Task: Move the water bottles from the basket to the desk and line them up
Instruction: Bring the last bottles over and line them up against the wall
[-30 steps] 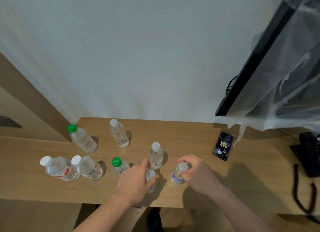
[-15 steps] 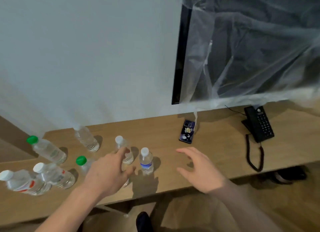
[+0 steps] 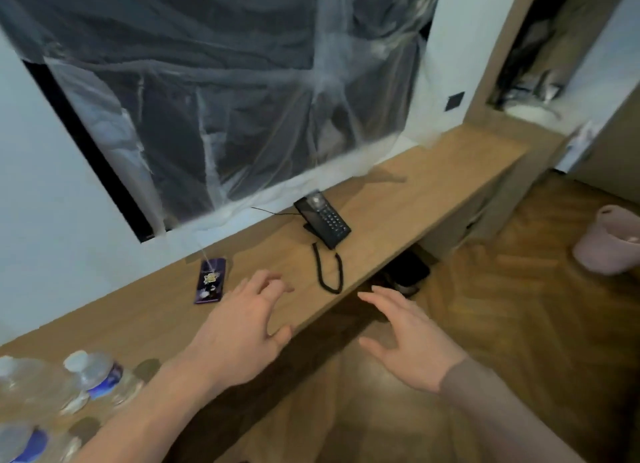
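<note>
A long wooden desk [image 3: 408,199] runs along the wall. At its lower left end stand clear water bottles with white caps: one with a blue label [image 3: 100,376], a larger blurred one [image 3: 31,390] and another at the corner [image 3: 24,445]. My left hand [image 3: 242,327] hovers over the desk's front edge, fingers spread, holding nothing. My right hand [image 3: 405,341] is off the desk over the floor, fingers apart and empty. A pink basket [image 3: 609,244] stands on the floor at the far right; its inside is hard to see.
A black desk phone [image 3: 323,222] with a coiled cord sits mid-desk. A dark smartphone [image 3: 210,281] lies left of it. A plastic-covered screen [image 3: 225,92] hangs on the wall above. Dark shoes [image 3: 405,272] sit under the desk on the wooden floor.
The view has swung right, away from the bottles toward the basket. Both hands let go of the bottles and moved right with it, now open and empty.
</note>
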